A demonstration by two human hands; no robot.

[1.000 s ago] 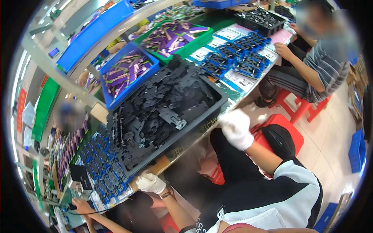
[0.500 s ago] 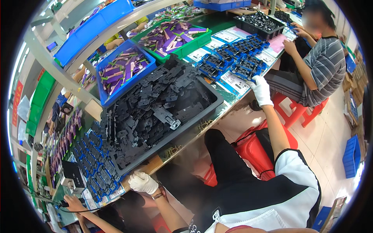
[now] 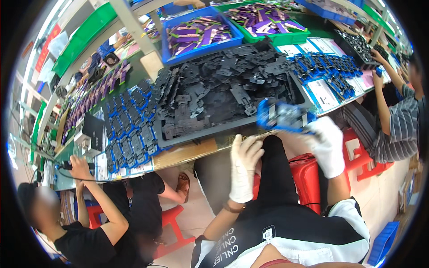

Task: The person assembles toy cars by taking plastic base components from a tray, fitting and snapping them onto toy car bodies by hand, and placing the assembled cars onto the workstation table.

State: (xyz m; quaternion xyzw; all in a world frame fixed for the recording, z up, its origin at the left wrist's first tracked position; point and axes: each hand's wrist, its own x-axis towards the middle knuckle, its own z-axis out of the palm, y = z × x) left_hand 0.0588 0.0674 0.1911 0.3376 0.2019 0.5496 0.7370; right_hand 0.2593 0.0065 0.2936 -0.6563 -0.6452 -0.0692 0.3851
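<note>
Blue frame (image 3: 285, 117), right end apparently pinched by blurred right fingers (image 3: 322, 130) — left fingers (image 3: 255, 151) spread, nearby

Your tray (image 3: 196, 137) looks like dark plastic, smooth and dull along its rim. The parts (image 3: 201, 85) inside it are black plastic, mostly matt, a few with a soft sheen. Your left glove (image 3: 245, 163) and right glove (image 3: 330, 145), both in front of the tray, look like matt white cloth. The frame (image 3: 286, 117) at the tray's right front corner looks like blue plastic; blur hides its finer finish. Behind the tray, the bin (image 3: 203, 52) is smooth, slightly glossy blue plastic. The ledge (image 3: 187, 153) before it looks like wood, the sheet (image 3: 322, 94) to its right like paper.
</note>
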